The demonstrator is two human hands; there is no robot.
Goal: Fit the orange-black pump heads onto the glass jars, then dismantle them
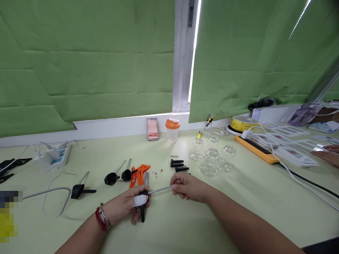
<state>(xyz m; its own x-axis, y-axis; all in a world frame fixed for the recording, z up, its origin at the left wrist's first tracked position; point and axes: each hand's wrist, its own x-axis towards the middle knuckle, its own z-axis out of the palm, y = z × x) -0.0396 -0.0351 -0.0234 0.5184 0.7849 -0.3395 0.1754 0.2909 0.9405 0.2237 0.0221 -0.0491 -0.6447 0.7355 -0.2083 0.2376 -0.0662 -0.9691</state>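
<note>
My left hand (136,201), with white tape on a finger, is closed around a black plastic part whose dark arm points down and whose thin metal rod (160,190) sticks out to the right. My right hand (184,185) pinches the rod's far end; whether a small piece is in those fingertips is hidden. Similar black parts with metal rods lie left of the hands, one black part (77,191) nearest the left edge. Just behind my left hand are orange plastic pieces (140,174) and short metal pins (147,179). Black pieces (177,164) with springs lie behind my right hand.
Several clear glass jars (209,165) stand right of centre. Behind are an orange-lidded cup (172,130) and a pink box (152,129). An orange-black power strip (255,150) and cables lie right; a white power strip (60,157) lies left. Another person's hand (327,151) shows far right.
</note>
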